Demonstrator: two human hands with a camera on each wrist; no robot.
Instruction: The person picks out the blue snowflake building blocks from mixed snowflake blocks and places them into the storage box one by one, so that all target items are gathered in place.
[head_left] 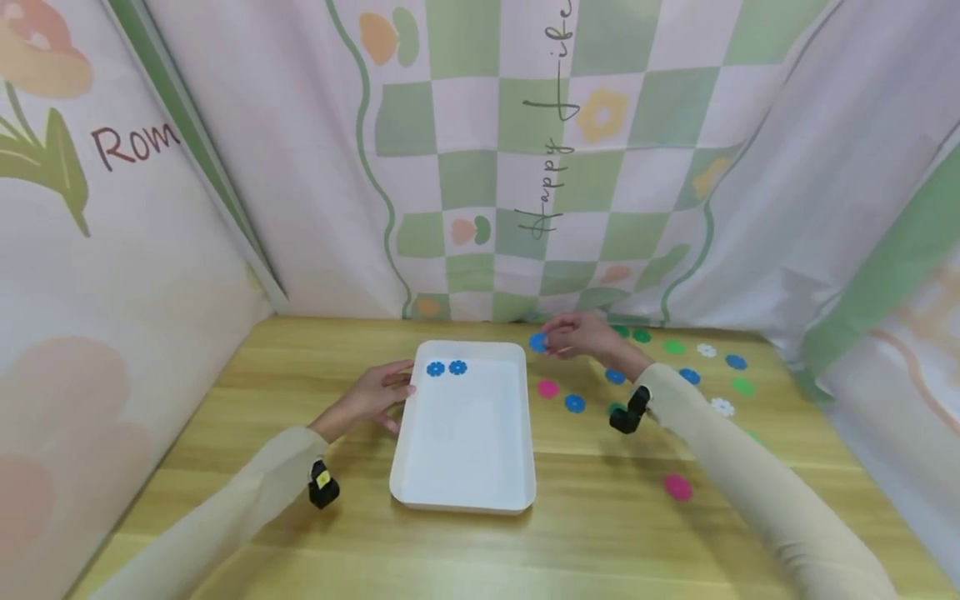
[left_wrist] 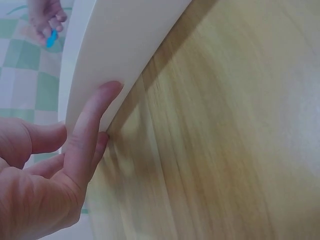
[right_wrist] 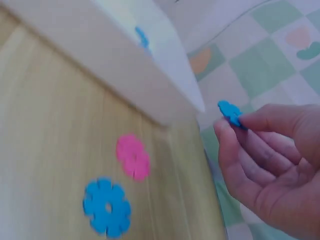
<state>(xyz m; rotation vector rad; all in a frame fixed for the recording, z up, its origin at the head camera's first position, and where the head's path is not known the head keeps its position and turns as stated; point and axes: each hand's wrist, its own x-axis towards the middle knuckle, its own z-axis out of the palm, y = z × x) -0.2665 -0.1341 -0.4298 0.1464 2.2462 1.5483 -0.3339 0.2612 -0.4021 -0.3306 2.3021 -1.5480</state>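
Note:
A white rectangular tray (head_left: 465,450) lies on the wooden table, with two blue snowflake discs (head_left: 436,369) side by side near its far end. Along the tray's left wall rests my left hand (head_left: 372,395); in the left wrist view its fingers (left_wrist: 90,130) touch the outer side, fairly straight. Just beyond the tray's far right corner, my right hand (head_left: 581,335) pinches another blue snowflake disc (right_wrist: 230,113) between thumb and index finger, held above the table. Below that hand lie a pink disc (right_wrist: 133,156) and a blue disc (right_wrist: 107,207).
Several loose discs in green, white, blue and pink spread over the table's right side, among them a white disc (head_left: 722,407) and a pink disc (head_left: 678,487). A checkered curtain (head_left: 532,167) hangs behind the table, and a printed cloth (head_left: 112,333) stands at the left.

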